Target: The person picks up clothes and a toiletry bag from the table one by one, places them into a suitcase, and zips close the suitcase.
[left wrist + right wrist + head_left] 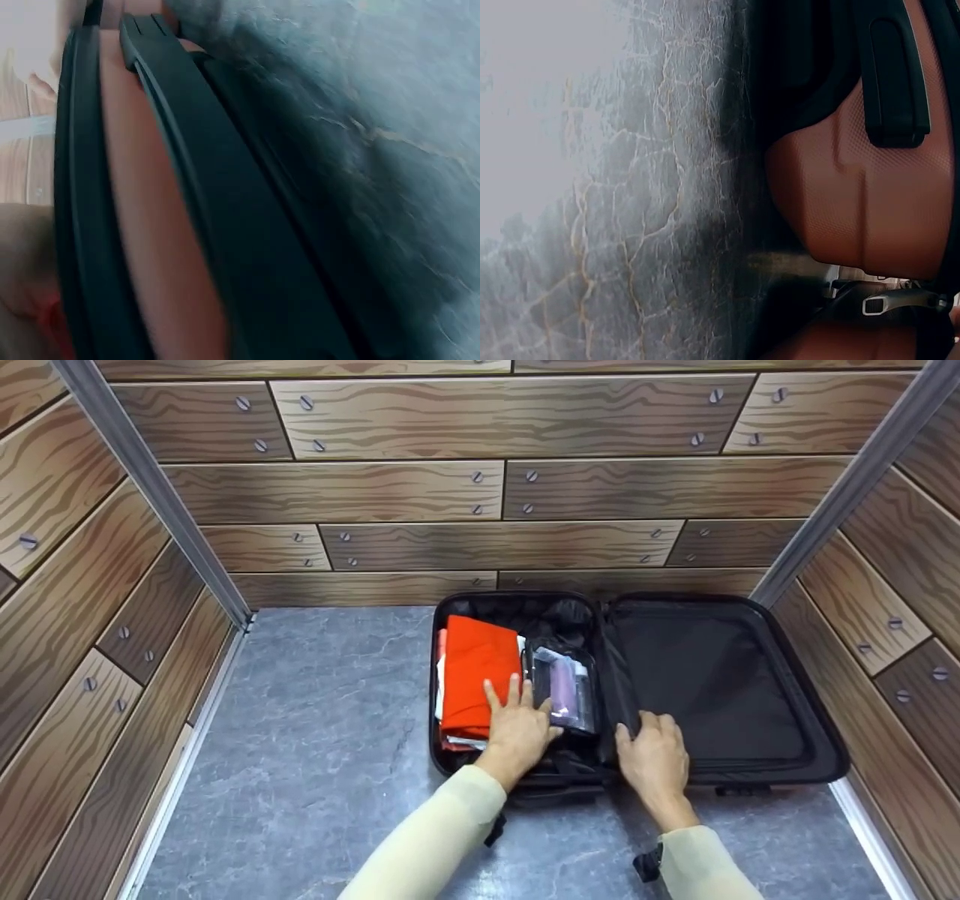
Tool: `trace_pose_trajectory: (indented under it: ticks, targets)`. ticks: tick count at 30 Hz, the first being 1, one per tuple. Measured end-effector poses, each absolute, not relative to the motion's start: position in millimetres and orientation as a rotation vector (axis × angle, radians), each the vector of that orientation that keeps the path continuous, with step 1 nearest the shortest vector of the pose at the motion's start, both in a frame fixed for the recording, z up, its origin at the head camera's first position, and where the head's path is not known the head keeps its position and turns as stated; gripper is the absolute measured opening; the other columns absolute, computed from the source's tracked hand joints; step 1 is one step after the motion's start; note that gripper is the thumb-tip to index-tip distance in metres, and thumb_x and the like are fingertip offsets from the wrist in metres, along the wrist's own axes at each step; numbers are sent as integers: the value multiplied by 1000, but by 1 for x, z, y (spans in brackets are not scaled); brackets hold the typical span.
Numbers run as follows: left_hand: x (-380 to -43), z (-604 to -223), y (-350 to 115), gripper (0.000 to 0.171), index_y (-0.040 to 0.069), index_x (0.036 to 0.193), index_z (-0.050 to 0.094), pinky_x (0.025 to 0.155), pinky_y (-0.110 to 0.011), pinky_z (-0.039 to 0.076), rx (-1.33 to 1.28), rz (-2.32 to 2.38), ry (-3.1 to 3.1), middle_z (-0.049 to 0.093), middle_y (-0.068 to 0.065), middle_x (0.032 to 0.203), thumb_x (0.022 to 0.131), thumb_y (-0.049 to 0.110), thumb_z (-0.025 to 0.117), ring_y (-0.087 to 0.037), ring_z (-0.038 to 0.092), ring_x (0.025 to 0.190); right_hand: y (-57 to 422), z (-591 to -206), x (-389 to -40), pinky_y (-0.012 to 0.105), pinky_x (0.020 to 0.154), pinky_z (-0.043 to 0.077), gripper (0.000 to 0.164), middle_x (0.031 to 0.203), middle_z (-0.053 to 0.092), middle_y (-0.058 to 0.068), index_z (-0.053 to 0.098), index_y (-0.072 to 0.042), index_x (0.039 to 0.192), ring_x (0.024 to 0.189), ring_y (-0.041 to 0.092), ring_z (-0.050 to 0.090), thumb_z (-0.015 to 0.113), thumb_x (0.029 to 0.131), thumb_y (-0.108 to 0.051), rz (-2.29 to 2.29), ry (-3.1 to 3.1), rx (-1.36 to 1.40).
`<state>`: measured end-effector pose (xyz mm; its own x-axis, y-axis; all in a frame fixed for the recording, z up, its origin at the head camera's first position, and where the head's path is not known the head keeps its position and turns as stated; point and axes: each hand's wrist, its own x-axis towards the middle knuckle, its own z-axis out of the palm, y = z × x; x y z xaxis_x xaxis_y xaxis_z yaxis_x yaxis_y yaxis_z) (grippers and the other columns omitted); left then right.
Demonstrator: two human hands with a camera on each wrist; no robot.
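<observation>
An opened suitcase (442,769) lies on the floor, its lining black and its outer shell reddish brown in the right wrist view. My left hand (517,735) is in the left half with fingers spread, resting on the edge of a folded red garment (480,675) and beside a clear-fronted black pouch (577,690). Through the pouch a purple item and a white-capped bottle show. At the middle fold, my right hand (656,754) pinches a black fabric flap (619,682) between thumb and fingers. In the left wrist view, the suitcase side with its black handle (202,180) fills the middle.
Other folded cloth, white and pink, shows under the red garment. The right half of the suitcase (712,682) lies flat beside the right wall. Wood-patterned walls (420,491) surround the grey marbled floor (322,712). A metal zip pull (885,303) hangs at the suitcase edge.
</observation>
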<state>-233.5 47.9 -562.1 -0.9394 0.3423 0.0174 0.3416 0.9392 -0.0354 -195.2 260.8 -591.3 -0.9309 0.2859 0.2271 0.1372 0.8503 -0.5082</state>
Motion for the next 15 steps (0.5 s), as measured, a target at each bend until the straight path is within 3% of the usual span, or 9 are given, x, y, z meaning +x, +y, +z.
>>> trace_pose_trajectory:
  ticks: [4,15]
  targets:
    - [-234,-562,38,59,33,154,56,122,-73,20,-621,70,-3108,43,-6,167,101,58,59,-32,26,161,262,-589,-196,66,95,48,53,127,59,28,61,6,138,121,48,56,65,102,-33,710,-2753,-329]
    - [-238,-559,30,65,27,167,33,125,-74,7,-727,247,-3252,33,6,172,109,54,43,-30,8,165,261,-591,-195,67,94,48,52,126,60,29,62,7,135,121,49,56,65,101,-32,703,-2734,-317]
